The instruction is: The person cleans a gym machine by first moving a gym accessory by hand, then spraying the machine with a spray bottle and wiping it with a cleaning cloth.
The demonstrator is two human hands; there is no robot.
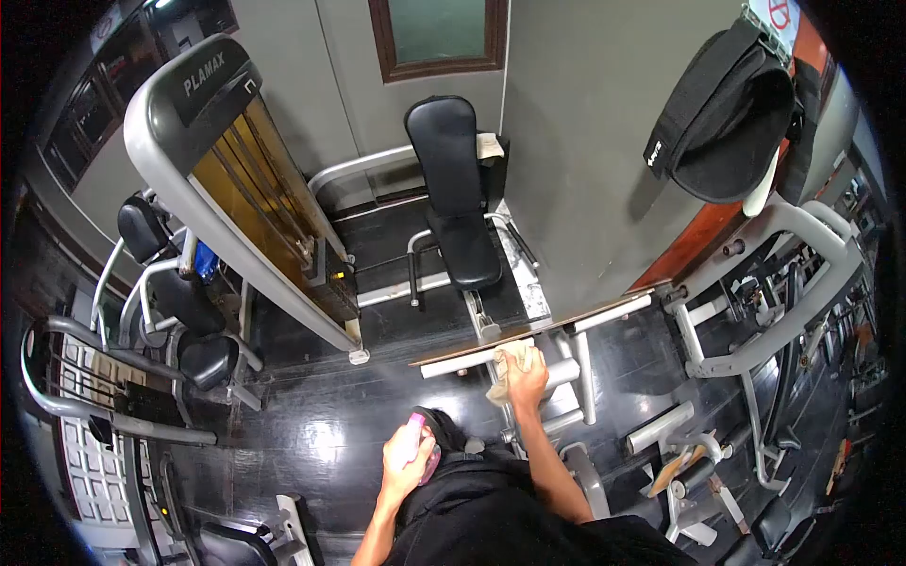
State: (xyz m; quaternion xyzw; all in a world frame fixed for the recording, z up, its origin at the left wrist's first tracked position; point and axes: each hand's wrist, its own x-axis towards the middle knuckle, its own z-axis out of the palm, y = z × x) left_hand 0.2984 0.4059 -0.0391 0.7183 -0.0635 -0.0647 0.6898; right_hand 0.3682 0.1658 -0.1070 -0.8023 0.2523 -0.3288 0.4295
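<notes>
In my left hand [400, 470] is a spray bottle [416, 422] with a pink and white head; the fingers wrap round it, and a bit of its pinkish body shows below them. My right hand [529, 379] is closed on a cream-coloured cloth [499, 389]. That cloth lies against the light grey tube [457, 364] of a gym machine, beside a thicker grey cylinder [563, 371]. A thin brown panel edge [436, 357] runs just beyond the tube. Part of the cloth is hidden under my fingers.
Ahead stands a black padded seat [466, 250] beside a tall PLAMAX weight-stack machine [160, 104]. A black padded belt [727, 113] hangs on the right. More gym machines [193, 307] stand to the left, with another grey frame [783, 321] at right. The dark floor [321, 406] is shiny.
</notes>
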